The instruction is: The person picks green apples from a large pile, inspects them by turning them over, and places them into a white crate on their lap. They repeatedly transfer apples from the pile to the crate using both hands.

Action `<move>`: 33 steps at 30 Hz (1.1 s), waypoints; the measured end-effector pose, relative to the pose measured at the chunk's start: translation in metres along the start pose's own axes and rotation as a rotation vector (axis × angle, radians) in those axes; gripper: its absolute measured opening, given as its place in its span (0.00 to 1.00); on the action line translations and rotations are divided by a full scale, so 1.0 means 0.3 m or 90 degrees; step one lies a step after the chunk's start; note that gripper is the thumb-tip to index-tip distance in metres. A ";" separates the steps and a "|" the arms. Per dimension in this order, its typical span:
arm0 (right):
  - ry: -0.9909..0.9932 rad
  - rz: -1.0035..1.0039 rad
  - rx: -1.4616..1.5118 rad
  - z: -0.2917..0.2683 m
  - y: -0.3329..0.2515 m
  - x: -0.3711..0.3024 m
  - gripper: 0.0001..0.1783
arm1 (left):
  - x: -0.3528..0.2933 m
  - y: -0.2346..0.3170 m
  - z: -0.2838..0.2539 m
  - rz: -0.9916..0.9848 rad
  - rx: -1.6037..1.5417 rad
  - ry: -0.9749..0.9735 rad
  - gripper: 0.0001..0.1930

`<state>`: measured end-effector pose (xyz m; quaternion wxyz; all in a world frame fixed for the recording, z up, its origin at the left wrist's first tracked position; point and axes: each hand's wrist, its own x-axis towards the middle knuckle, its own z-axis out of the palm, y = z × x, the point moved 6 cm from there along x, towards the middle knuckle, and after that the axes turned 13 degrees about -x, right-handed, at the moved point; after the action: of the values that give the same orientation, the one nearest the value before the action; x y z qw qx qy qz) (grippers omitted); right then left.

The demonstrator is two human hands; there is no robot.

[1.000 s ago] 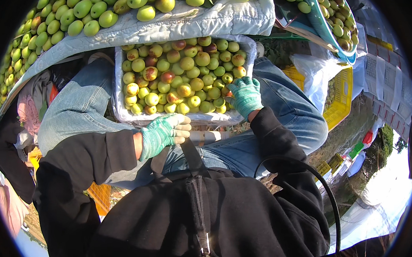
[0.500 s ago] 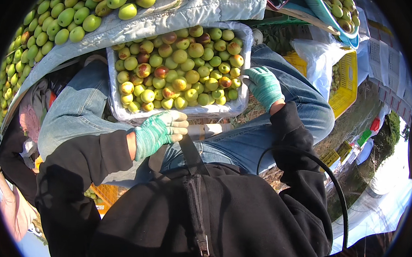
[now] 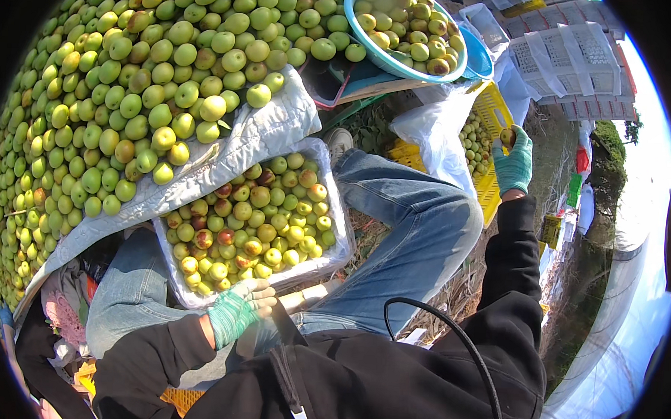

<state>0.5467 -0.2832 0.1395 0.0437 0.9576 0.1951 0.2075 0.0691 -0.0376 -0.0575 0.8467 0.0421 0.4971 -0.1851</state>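
Observation:
My right hand (image 3: 514, 166), in a green glove with pale fingertips, is stretched out to the far right. It grips one brownish jujube (image 3: 508, 138) at the fingertips, beside a yellow crate (image 3: 488, 188) of smaller-looking green fruit. My left hand (image 3: 240, 310), gloved alike, lies at the near edge of a plastic-lined crate (image 3: 325, 273) between my legs. Its fingers are stretched out and I see nothing in them. Green and red-blotched jujubes (image 3: 256, 217) fill that lined crate.
A large heap of green jujubes (image 3: 130, 103) lies on a quilted cloth (image 3: 272, 120) at the left. Beyond stands a blue basin (image 3: 351, 19) of browner fruit. White plastic (image 3: 428, 135) drapes the yellow crate. Grey crates (image 3: 567, 58) are stacked far right. A black cable (image 3: 450, 330) arcs past my right arm.
My right hand has left the lined crate's right side and swung far right, now with a brownish jujube. The view has turned right; my left hand stays by the crate's near edge.

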 end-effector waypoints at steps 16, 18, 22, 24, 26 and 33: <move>-0.272 -0.282 -0.130 0.273 -0.486 0.453 0.45 | 0.055 0.032 -0.003 0.014 -0.036 0.024 0.18; -0.247 -0.280 -0.161 0.292 -0.498 0.461 0.43 | 0.050 0.026 -0.005 0.010 -0.017 0.034 0.19; -0.295 -0.229 -0.120 0.363 -0.465 0.478 0.35 | 0.037 0.024 -0.001 0.024 -0.002 0.023 0.19; -0.274 -0.225 -0.029 0.361 -0.440 0.488 0.31 | 0.032 0.023 0.004 0.029 0.008 0.008 0.19; -0.391 -0.024 0.340 0.360 -0.357 0.478 0.23 | 0.024 0.029 0.014 0.040 0.000 -0.026 0.19; -0.436 0.258 0.954 0.287 -0.298 0.303 0.21 | 0.018 0.036 0.019 0.038 0.029 -0.030 0.18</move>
<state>0.6267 -0.1658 0.0810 -0.5839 0.7597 0.0819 -0.2741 0.0801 -0.0306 -0.0604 0.8623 0.0717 0.4710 -0.1717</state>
